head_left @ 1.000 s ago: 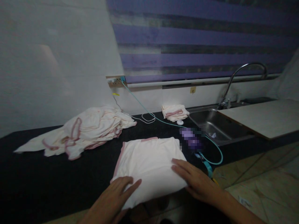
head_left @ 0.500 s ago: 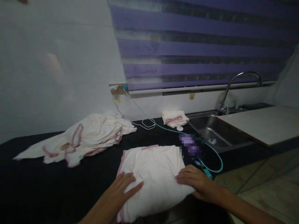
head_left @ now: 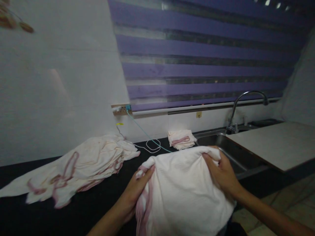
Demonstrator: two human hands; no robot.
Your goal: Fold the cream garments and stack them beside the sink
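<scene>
A white cloth with pink edging hangs between my two hands, folded over in layers, its upper edge raised above the dark counter. My left hand grips its left upper corner, thumb on the near side. Farther right, my right hand pinches the right upper corner, thumb in front and the fingers mostly behind the fabric. The cloth's lower part runs out of the bottom of the view. Beyond it, a small folded cloth with pink trim lies against the wall.
A loose heap of white, pink-edged cloths lies on the black counter at left. A sink with a curved faucet and a pale board are at right. Cords run from a wall outlet.
Both hands have gone from lying on the cloth to gripping its upper corners. The cloth is lifted and now hides the purple item behind it. The view has tilted upward.
</scene>
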